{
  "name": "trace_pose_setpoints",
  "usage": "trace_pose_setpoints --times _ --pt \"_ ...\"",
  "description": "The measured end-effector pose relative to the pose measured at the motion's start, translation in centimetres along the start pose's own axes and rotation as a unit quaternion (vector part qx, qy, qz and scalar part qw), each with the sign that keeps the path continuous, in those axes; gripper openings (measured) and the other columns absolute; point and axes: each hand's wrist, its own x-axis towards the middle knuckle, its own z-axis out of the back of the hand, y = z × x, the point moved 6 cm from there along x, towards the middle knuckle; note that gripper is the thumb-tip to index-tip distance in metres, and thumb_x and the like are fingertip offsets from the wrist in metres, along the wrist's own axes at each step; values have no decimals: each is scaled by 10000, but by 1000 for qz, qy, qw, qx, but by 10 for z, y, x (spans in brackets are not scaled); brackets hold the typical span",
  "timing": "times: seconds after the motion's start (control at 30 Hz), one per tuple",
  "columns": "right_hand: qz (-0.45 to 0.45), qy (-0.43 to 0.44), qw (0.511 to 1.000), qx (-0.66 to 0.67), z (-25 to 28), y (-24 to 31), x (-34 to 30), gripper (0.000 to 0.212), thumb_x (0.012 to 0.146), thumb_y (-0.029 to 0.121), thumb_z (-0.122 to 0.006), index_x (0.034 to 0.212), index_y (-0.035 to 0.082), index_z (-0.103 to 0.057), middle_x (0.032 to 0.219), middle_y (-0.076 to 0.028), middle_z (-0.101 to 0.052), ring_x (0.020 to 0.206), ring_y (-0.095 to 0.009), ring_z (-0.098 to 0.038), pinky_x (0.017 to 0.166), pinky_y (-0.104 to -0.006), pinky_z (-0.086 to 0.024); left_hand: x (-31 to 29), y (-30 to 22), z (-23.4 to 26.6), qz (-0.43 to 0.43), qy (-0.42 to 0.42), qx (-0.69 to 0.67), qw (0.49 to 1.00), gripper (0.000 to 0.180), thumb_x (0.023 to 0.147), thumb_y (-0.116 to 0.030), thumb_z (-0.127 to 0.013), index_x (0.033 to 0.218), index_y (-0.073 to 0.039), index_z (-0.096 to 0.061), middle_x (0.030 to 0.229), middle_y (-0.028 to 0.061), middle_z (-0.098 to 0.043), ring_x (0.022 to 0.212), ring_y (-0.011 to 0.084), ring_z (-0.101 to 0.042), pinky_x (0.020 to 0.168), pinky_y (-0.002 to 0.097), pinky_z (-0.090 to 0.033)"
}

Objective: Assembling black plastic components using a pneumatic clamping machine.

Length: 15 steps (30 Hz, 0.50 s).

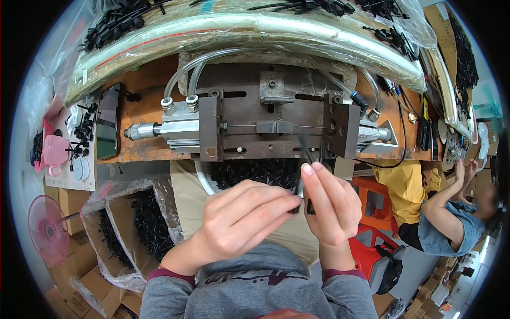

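Observation:
My left hand (247,218) is closed in a pinch, with a small black part showing at its fingertips. Close beside it, my right hand (332,204) is closed on thin black plastic pieces (306,150), whose slim stems stick up past the fingertips. Their exact kind is hard to make out, as the fingers cover much of them. Just beyond the hands stands a brown metal fixture (247,142) with a small split block (274,127) in its middle and an air cylinder (180,130) on the left side. Below its front edge lies a heap of black parts (255,173).
A phone (109,122) lies left on the wooden bench (143,151). Long plastic-wrapped bundles (239,29) cross the back. Lined boxes of black parts (151,223) and a pink fan (49,228) stand lower left. At right are a red stool (366,247) and another person (443,223).

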Motion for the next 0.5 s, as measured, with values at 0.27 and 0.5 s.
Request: trace_pose_setpoints --times 0.27,0.5 --pt "-118 -16 992 51 4 -18 -2 412 634 -145 -733 1031 -35 -736 1059 -177 -718 777 -239 -698 627 -292 -542 4 22 -13 30 66 227 971 293 663 -32 -781 945 -5 -705 1214 110 -682 797 255 -675 722 331 -546" --pt "-280 -25 946 160 7 -27 -13 275 780 -141 -716 1029 -28 -686 1117 -188 -690 881 -256 -710 725 -299 -605 14 24 -17 32 101 270 957 254 721 -75 -772 963 -29 -708 1242 127 -677 658 188 -649 613 289 -504"
